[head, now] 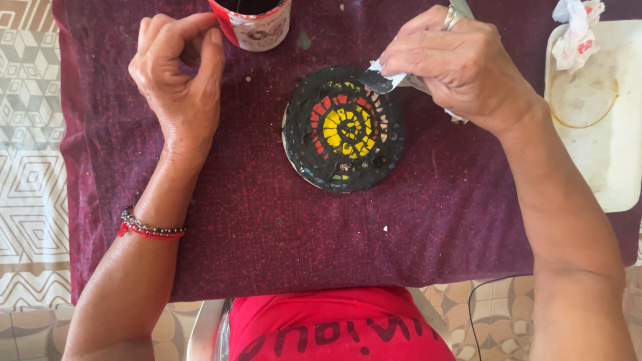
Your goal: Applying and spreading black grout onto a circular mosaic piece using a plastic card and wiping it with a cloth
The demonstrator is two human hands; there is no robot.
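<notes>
Round mosaic disc (343, 128) at the middle of the maroon cloth (254, 227), smeared black nearly all over. Right hand (461, 63) clamped on a small spatula (380, 80), blade down on the disc's upper edge. Left hand (179, 70) loosely curled, thumb to fingertip, holding nothing, just beside the red-and-white cup (255, 25). Yellow and red tiles at the centre showing through, outer rings buried in dark grout. Spreading looks largely done; wiping the tiles clean seemingly left. White tray (618, 147) with crumpled tissue (575, 30) off right.
</notes>
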